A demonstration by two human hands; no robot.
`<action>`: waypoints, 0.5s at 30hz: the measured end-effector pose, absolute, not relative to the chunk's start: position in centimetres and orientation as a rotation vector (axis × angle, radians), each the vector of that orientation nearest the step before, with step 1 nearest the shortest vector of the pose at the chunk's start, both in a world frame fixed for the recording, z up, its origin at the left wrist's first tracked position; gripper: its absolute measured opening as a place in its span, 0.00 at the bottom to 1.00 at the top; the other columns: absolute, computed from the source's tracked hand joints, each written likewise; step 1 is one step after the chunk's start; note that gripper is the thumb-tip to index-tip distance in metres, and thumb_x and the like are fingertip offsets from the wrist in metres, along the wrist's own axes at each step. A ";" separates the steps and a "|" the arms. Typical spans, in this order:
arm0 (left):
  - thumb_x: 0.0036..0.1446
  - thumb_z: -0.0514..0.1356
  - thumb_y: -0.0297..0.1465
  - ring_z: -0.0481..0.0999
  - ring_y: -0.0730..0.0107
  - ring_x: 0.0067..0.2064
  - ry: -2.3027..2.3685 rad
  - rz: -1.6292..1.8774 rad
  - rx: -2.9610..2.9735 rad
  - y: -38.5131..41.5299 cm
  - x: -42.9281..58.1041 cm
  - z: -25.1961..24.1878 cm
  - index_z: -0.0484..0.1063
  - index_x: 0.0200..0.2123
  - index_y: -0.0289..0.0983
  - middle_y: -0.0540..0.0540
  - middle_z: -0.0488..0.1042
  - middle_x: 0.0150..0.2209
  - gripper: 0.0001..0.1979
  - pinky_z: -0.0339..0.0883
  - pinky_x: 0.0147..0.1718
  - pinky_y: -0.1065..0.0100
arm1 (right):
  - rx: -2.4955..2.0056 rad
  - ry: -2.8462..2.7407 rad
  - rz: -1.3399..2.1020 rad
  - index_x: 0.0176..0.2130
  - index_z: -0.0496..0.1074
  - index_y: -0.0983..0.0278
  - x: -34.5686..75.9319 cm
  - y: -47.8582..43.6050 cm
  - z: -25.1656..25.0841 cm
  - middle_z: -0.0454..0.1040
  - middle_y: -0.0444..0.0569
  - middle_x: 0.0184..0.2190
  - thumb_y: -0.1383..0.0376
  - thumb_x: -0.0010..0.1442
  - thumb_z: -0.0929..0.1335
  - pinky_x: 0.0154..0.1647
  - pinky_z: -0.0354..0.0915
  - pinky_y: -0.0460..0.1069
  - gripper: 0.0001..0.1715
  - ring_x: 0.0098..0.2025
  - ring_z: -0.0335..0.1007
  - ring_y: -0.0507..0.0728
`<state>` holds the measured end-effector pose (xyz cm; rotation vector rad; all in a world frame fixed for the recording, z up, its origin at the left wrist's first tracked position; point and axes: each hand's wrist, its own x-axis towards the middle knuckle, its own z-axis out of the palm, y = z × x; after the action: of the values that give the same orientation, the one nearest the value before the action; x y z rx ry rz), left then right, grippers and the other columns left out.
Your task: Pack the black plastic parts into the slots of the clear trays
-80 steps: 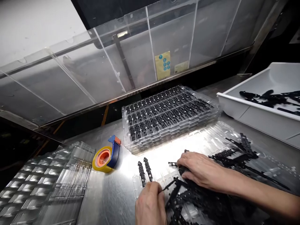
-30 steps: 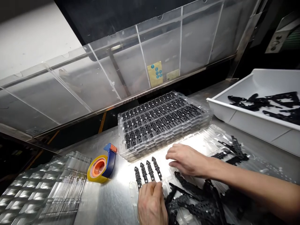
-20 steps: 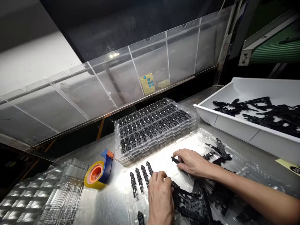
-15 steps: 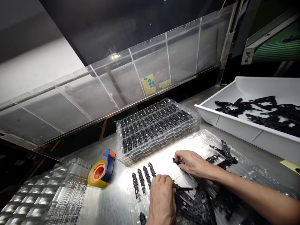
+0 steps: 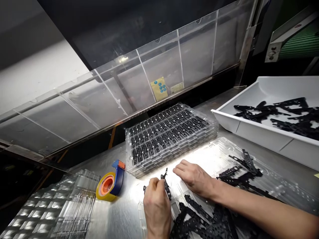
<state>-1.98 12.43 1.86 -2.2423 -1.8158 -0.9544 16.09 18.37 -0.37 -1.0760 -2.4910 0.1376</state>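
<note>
The bin (image 5: 261, 136) sits well off beyond my right fingers, and the stack (image 5: 169, 132) of filled trays is just ahead of both hands. My right hand (image 5: 195, 177) has dropped its piece and now lies flat, fingers spread and empty, on the clear tray (image 5: 214, 159). My left hand (image 5: 157, 209) has come up from the pile (image 5: 199, 215) and pinches one strip (image 5: 167, 187), tilted, at the tray's left end.
</note>
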 end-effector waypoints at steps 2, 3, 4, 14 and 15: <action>0.60 0.50 0.20 0.74 0.72 0.32 -1.644 -0.968 -2.285 12.2 -2.1 1.4 0.75 0.36 0.34 0.45 0.73 0.33 0.14 0.71 0.31 0.72 | -1.038 -2.522 0.162 0.36 0.70 0.66 15.7 18.5 -0.8 0.71 0.49 0.32 0.81 0.59 0.59 0.31 0.59 0.48 0.16 0.36 0.61 0.56; 0.60 0.51 0.20 0.74 0.72 0.34 -1.610 -1.000 -2.328 12.0 -2.5 1.3 0.74 0.37 0.34 0.45 0.73 0.34 0.13 0.71 0.34 0.73 | -1.039 -2.537 0.181 0.37 0.70 0.66 15.7 18.4 -0.9 0.71 0.49 0.33 0.80 0.60 0.59 0.32 0.60 0.48 0.16 0.36 0.61 0.56; 0.60 0.52 0.20 0.75 0.73 0.36 -1.617 -1.041 -2.371 11.9 -3.1 1.3 0.74 0.39 0.34 0.45 0.74 0.36 0.12 0.71 0.36 0.75 | -1.049 -2.552 0.214 0.37 0.71 0.66 15.7 18.3 -1.0 0.72 0.50 0.33 0.79 0.61 0.59 0.33 0.62 0.49 0.16 0.37 0.62 0.56; 0.55 0.59 0.31 0.74 0.69 0.42 -2.364 -1.235 -2.396 13.5 -6.4 3.6 0.76 0.31 0.40 0.48 0.74 0.39 0.06 0.69 0.42 0.69 | -1.028 -2.581 0.741 0.50 0.72 0.71 17.6 16.3 -0.3 0.67 0.59 0.57 0.67 0.59 0.64 0.56 0.64 0.55 0.20 0.57 0.62 0.64; 0.54 0.59 0.30 0.74 0.68 0.42 -2.418 -1.225 -2.432 14.1 -6.2 3.7 0.76 0.30 0.40 0.48 0.74 0.39 0.05 0.68 0.42 0.68 | -1.019 -2.574 0.755 0.49 0.72 0.71 17.5 16.5 0.0 0.67 0.59 0.57 0.69 0.60 0.63 0.57 0.63 0.55 0.19 0.57 0.62 0.64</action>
<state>-6.18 14.14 3.68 -2.4320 -2.4183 -1.2248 17.51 16.50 -0.04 -1.0193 -2.5745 0.7548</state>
